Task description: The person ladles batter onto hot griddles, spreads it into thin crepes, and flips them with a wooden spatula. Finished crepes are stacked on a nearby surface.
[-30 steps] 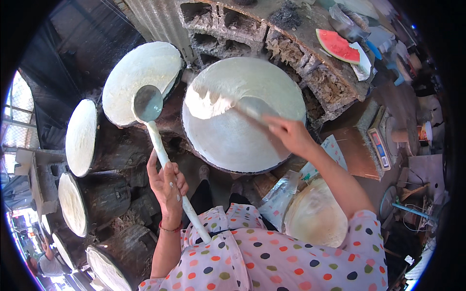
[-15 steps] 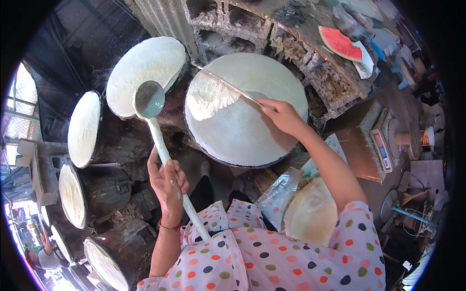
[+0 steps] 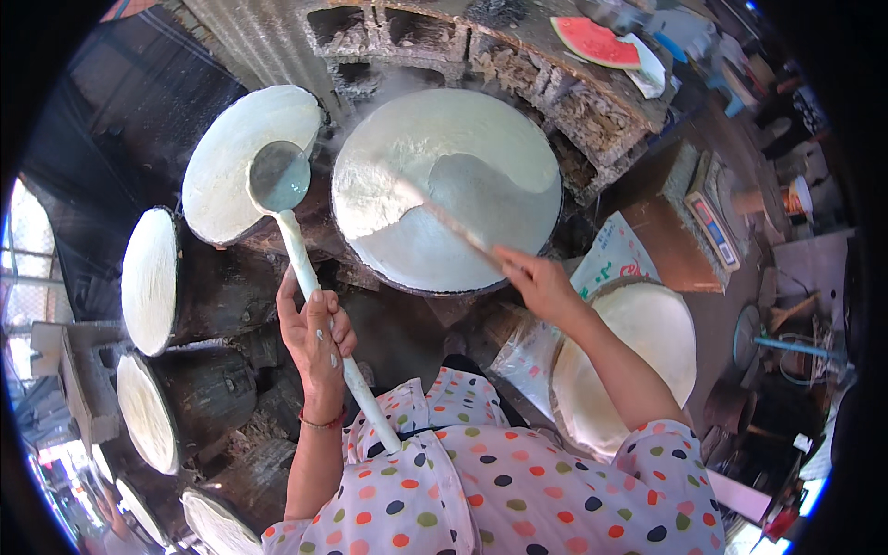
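My left hand (image 3: 317, 340) is closed round the pale handle of a ladle (image 3: 296, 245), whose dark bowl is tilted up over a batter-covered griddle at the far left. White drips mark that hand. A long thin spreading stick (image 3: 453, 225) is pinched in my right hand (image 3: 536, 285); motion blurs it. It lies across the large round griddle (image 3: 481, 199) in front of me. White batter (image 3: 444, 120) coats the griddle's left, far and right parts in a curved band. Bare grey surface shows in the middle and along the near side.
Several more round griddles (image 3: 150, 282) with pale sheets stand along the left. A round pale pan (image 3: 638, 338) sits beside my right forearm, next to a plastic bag (image 3: 532, 365). Concrete blocks (image 3: 416, 42) edge the far side, with a watermelon slice (image 3: 597, 43) beyond.
The batter has spread from a patch on the griddle's left round its far side to the right. My right hand has drawn the stick nearer. My left hand keeps its hold on the ladle.
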Demonstrator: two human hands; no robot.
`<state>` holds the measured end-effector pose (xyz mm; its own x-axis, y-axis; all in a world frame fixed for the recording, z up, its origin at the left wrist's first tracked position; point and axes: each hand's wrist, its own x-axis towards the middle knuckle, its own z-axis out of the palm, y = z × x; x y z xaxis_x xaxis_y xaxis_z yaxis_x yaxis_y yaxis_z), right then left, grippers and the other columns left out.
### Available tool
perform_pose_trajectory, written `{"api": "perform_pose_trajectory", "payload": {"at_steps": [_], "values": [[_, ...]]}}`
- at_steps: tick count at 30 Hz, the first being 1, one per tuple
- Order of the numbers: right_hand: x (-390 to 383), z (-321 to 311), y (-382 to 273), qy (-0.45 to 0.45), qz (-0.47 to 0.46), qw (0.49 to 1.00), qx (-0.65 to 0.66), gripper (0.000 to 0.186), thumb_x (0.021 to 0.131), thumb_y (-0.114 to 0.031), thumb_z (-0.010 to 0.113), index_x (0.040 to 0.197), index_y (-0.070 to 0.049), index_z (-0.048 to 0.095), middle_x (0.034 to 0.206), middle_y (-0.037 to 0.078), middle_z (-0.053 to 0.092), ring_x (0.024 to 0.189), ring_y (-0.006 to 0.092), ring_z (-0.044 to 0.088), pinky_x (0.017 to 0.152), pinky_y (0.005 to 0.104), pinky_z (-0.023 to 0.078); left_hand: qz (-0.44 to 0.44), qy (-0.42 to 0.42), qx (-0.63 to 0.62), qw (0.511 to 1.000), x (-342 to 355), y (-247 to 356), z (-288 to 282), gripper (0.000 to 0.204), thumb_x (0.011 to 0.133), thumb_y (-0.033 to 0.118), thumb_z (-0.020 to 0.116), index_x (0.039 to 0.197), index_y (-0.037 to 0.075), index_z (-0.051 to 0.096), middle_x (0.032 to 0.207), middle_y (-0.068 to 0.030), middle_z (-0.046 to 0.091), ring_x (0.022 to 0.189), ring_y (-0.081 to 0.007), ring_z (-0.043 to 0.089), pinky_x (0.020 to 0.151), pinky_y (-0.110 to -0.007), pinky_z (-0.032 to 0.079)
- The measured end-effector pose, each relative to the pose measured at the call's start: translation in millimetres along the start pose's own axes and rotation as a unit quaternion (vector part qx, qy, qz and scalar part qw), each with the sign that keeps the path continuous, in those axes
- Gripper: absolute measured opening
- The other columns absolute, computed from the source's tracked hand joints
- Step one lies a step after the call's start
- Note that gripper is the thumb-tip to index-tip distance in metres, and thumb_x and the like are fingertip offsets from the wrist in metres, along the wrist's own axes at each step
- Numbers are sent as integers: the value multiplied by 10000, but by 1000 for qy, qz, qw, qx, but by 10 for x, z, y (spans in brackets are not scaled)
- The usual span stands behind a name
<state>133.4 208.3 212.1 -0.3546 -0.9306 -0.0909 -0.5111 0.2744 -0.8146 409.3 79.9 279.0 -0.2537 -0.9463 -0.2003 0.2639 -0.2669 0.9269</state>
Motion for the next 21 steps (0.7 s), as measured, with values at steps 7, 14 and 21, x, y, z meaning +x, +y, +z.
{"api": "perform_pose_trajectory", "payload": {"at_steps": [7,14,21], "values": [[-884,787,-357,186,-56,981,22,383,925,-82,519,1306,-116,540,964,171,637,787,251,633,694,314,488,-7,-56,-16,998,70,142,-570,490,976,191,519,1399,121,282,791,-24,459,478,-33,351,373,-166,277],[648,2859,-1234,290,71,937,182,346,989,-231,415,1296,-92,493,766,97,579,660,238,571,628,357,467,12,-52,5,999,16,518,-1555,495,976,203,521,1399,116,280,802,-28,457,492,-38,363,380,-163,280],[844,3576,-1620,349,233,871,256,293,1003,-248,379,1231,-102,489,911,180,559,814,359,544,683,450,426,44,-69,13,997,20,815,-2268,502,979,233,522,1399,114,274,812,-35,453,507,-35,369,386,-159,292]]}}
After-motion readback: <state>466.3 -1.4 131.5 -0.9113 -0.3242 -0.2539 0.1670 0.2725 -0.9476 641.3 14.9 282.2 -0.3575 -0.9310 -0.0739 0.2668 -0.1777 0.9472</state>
